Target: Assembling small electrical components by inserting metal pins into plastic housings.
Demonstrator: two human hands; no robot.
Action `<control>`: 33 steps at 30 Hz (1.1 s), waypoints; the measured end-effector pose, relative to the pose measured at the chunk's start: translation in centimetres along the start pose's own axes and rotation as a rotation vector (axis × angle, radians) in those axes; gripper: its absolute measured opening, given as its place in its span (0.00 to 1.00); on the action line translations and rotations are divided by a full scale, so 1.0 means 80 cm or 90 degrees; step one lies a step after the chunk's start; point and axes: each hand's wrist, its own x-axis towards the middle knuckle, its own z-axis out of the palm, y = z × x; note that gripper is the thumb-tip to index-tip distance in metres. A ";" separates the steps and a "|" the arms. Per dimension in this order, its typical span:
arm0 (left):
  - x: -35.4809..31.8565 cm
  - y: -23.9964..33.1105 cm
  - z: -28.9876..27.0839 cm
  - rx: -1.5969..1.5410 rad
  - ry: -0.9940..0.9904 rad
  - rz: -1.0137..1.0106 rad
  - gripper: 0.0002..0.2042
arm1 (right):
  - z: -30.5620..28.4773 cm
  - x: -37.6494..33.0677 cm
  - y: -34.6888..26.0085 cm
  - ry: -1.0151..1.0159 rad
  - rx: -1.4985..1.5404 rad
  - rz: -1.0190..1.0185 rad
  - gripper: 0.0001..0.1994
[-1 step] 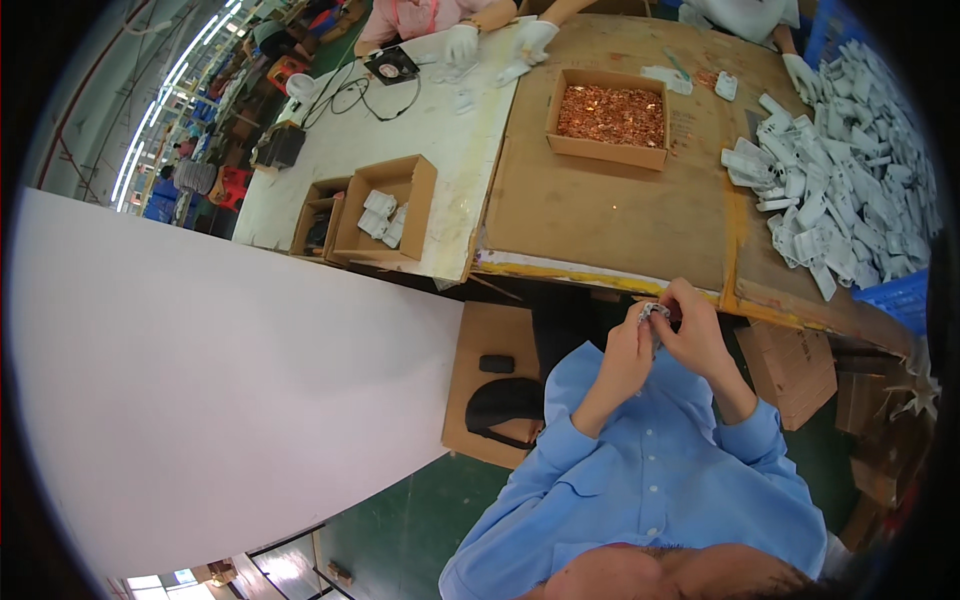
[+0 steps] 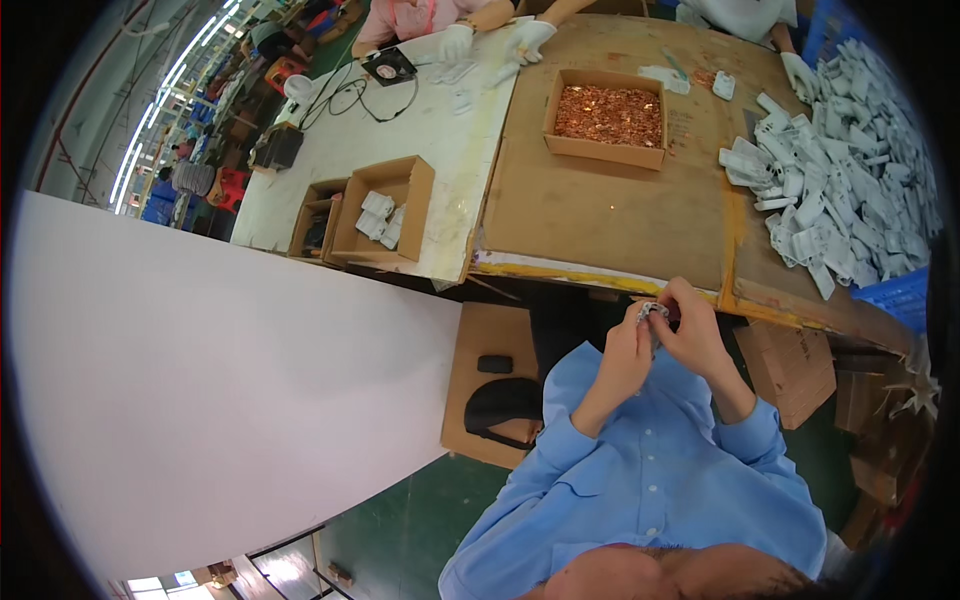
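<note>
In front of my blue shirt, just off the near table edge, both hands are raised together around a small light-grey plastic part (image 2: 654,310). My left hand (image 2: 628,350) is closed on its left side, and my right hand (image 2: 692,330) pinches it from the right with bent fingers. Most of the part is covered by the fingers, so its exact kind does not show. A cardboard tray of small copper-coloured metal pieces (image 2: 610,113) sits on the brown table top beyond my hands. To the right lies a large heap of light-grey plastic housings (image 2: 830,190).
Two small cardboard boxes (image 2: 425,215) stand on the white table at left, one holding white parts. A co-worker's gloved hands (image 2: 528,42) are at the far side; another gloved hand (image 2: 798,76) touches the heap. A blue crate (image 2: 895,298) and a white panel (image 2: 230,380) flank me.
The co-worker's gloved hands at the far table have shifted slightly. My hands and the plastic part keep the same pose.
</note>
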 end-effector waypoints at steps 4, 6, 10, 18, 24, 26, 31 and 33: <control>0.001 0.006 0.005 -0.033 0.000 -0.049 0.11 | 0.000 -0.001 0.004 0.010 0.032 0.000 0.09; 0.001 0.004 0.008 -0.016 0.012 -0.022 0.11 | -0.004 0.000 0.000 0.005 0.012 0.002 0.09; 0.004 0.006 0.010 -0.024 0.022 -0.023 0.12 | -0.011 0.002 -0.007 0.005 -0.042 -0.016 0.09; 0.007 -0.008 0.003 -0.026 -0.005 -0.001 0.11 | -0.017 -0.001 0.003 -0.032 -0.020 -0.008 0.10; 0.004 -0.006 -0.001 -0.080 -0.058 -0.046 0.11 | -0.021 0.004 0.007 -0.072 0.038 0.027 0.10; 0.003 -0.007 -0.002 -0.075 -0.052 -0.031 0.12 | -0.023 0.007 0.004 -0.089 0.059 0.038 0.10; 0.002 -0.006 0.000 -0.069 -0.079 -0.046 0.13 | -0.028 0.011 0.009 -0.132 0.024 0.032 0.10; 0.003 -0.001 0.001 -0.059 -0.076 -0.041 0.13 | -0.031 0.012 0.007 -0.132 0.022 0.037 0.10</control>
